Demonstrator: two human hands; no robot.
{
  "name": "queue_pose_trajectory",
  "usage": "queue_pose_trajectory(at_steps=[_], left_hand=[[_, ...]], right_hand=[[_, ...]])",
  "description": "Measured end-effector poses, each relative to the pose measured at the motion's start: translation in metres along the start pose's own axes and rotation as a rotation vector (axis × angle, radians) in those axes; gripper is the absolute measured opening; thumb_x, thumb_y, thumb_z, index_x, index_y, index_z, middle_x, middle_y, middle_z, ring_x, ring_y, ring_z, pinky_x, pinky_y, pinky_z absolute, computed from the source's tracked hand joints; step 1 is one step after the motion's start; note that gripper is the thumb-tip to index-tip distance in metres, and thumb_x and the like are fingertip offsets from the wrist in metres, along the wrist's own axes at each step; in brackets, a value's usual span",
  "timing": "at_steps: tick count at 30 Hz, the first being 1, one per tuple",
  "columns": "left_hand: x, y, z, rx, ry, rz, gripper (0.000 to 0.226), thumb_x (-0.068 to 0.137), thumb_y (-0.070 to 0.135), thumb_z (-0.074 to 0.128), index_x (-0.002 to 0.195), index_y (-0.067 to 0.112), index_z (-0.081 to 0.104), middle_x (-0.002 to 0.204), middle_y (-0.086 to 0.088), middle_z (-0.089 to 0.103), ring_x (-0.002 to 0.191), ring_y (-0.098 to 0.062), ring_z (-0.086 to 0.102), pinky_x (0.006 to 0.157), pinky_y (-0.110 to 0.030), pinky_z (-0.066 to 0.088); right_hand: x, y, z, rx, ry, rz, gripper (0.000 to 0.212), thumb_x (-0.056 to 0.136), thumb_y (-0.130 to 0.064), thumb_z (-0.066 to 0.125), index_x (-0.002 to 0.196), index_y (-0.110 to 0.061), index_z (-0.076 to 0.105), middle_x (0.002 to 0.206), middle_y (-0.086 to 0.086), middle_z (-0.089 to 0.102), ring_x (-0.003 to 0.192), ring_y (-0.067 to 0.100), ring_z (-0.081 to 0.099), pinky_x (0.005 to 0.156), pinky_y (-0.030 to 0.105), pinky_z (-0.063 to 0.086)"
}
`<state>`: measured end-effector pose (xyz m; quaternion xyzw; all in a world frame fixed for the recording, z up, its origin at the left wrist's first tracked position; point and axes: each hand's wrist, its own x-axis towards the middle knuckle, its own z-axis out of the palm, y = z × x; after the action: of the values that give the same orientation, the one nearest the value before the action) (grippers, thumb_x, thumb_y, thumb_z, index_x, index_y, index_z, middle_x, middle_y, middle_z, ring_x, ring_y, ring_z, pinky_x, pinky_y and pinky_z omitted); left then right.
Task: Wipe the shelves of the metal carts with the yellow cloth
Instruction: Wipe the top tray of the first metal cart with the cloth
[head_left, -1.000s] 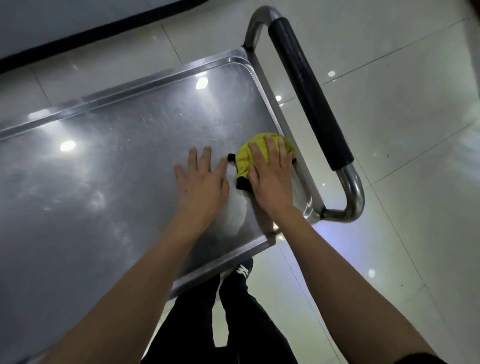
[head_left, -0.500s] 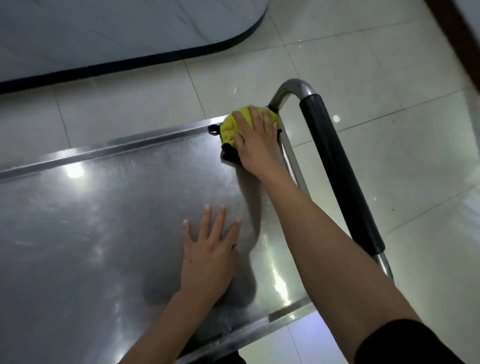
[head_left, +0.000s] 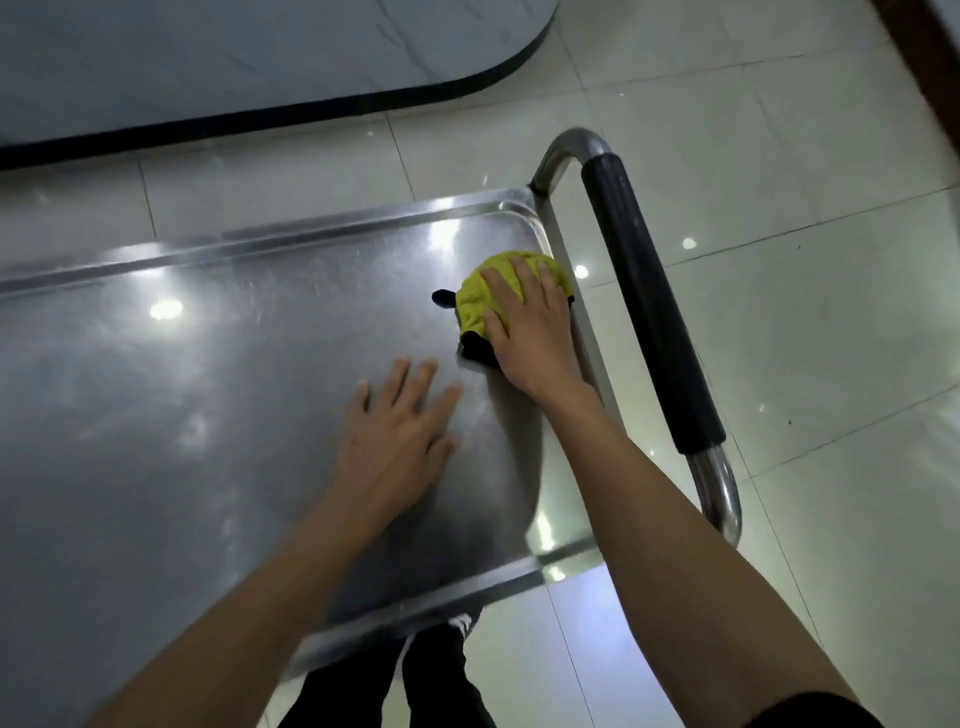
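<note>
Right hand (head_left: 530, 325) flat, pressing cloth (head_left: 480, 299) at shelf's (head_left: 208, 415) far right; left hand (head_left: 400, 431) flat, bracing. Wiping underway; left part looks undone.

Head camera looks steeply down, seemingly close, onto cart shelf (head_left: 208, 415).

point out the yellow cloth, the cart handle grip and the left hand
yellow cloth (head_left: 475, 304): head view, bare crumpled part beside the fingers
cart handle grip (head_left: 644, 301): head view, middle of black sleeve
left hand (head_left: 397, 441): head view, back of hand
</note>
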<state>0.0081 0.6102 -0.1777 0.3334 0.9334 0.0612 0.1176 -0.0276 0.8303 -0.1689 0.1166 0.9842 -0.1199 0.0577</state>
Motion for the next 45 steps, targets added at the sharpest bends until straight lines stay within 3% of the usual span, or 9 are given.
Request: queue_pose_trajectory(at_steps=[4,7,13,20,24,27,30,36,45], left_hand=[[-0.005,-0.018,-0.011,-0.118,-0.086,0.001,0.068,0.087,0.052,0.063,0.149,0.03,0.044,0.162,-0.005,0.028,0.151,-0.025,0.02,0.116,-0.046,0.02],[-0.027,-0.021,-0.007,-0.051,-0.047,-0.063,0.062,0.087,0.055,0.064,0.144,0.035,0.049,0.161,-0.006,0.027,0.149,-0.032,0.018,0.114,-0.052,0.02],[-0.041,-0.002,-0.004,-0.021,-0.101,-0.241,0.058,0.093,0.06,0.053,0.147,0.047,0.036,0.163,-0.006,0.012,0.147,-0.039,0.006,0.112,-0.066,0.02],[-0.046,0.006,-0.006,0.028,-0.137,-0.25,0.061,0.097,0.06,0.046,0.152,0.044,0.025,0.163,-0.007,0.008,0.147,-0.042,0.006,0.106,-0.072,0.025],[-0.046,-0.001,-0.007,-0.007,-0.101,-0.261,0.083,0.089,0.07,0.05,0.154,0.032,0.015,0.161,-0.002,0.016,0.144,-0.038,0.019,0.102,-0.068,0.032],[-0.037,-0.017,-0.017,-0.018,-0.085,-0.222,0.078,0.083,0.074,0.052,0.143,0.026,0.038,0.152,-0.002,0.032,0.133,-0.037,0.032,0.098,-0.063,0.035],[-0.029,-0.037,-0.02,-0.07,-0.084,-0.22,0.061,0.085,0.067,0.06,0.137,0.037,0.052,0.154,-0.006,0.03,0.142,-0.037,0.021,0.109,-0.065,0.024],[-0.032,-0.038,-0.024,-0.042,-0.144,-0.206,0.063,0.09,0.061,0.057,0.147,0.042,0.039,0.16,-0.009,0.022,0.147,-0.037,0.014,0.11,-0.066,0.024],[-0.018,-0.04,-0.017,-0.029,-0.14,-0.242,0.08,0.095,0.061,0.046,0.157,0.022,0.015,0.167,-0.002,0.003,0.153,-0.031,-0.001,0.112,-0.065,0.021]], right_hand=[[-0.061,0.008,0.004,0.005,-0.007,0.006,0.051,0.101,-0.036,0.04,0.151,-0.031,0.033,0.162,0.006,0.019,0.149,0.034,0.011,0.119,0.053,0.014],[-0.109,0.008,0.013,0.038,0.001,-0.018,0.05,0.101,-0.036,0.04,0.151,-0.03,0.034,0.162,0.007,0.02,0.149,0.035,0.011,0.119,0.054,0.014],[-0.217,0.002,0.032,0.054,-0.037,0.005,0.05,0.102,-0.037,0.041,0.151,-0.031,0.034,0.163,0.007,0.019,0.151,0.034,0.009,0.118,0.055,0.016],[-0.297,-0.008,0.046,0.095,-0.039,0.018,0.047,0.102,-0.034,0.041,0.149,-0.029,0.037,0.162,0.008,0.022,0.15,0.035,0.01,0.117,0.056,0.019],[-0.292,-0.011,0.046,0.085,-0.034,0.035,0.047,0.102,-0.033,0.042,0.148,-0.029,0.038,0.161,0.008,0.022,0.15,0.036,0.012,0.117,0.057,0.017],[-0.288,-0.012,0.05,0.08,-0.018,0.04,0.047,0.101,-0.032,0.042,0.148,-0.03,0.038,0.161,0.007,0.022,0.149,0.036,0.012,0.118,0.058,0.016],[-0.277,-0.017,0.053,0.066,-0.032,0.042,0.048,0.101,-0.035,0.037,0.149,-0.032,0.034,0.163,0.005,0.017,0.151,0.034,0.007,0.12,0.057,0.011],[-0.214,-0.037,0.047,0.02,-0.031,0.076,0.051,0.101,-0.036,0.04,0.151,-0.034,0.031,0.164,0.006,0.015,0.151,0.034,0.005,0.12,0.056,0.01],[-0.048,-0.057,0.034,0.063,0.05,0.146,0.053,0.1,-0.038,0.039,0.151,-0.033,0.03,0.162,0.007,0.019,0.15,0.034,0.005,0.121,0.054,0.004]])
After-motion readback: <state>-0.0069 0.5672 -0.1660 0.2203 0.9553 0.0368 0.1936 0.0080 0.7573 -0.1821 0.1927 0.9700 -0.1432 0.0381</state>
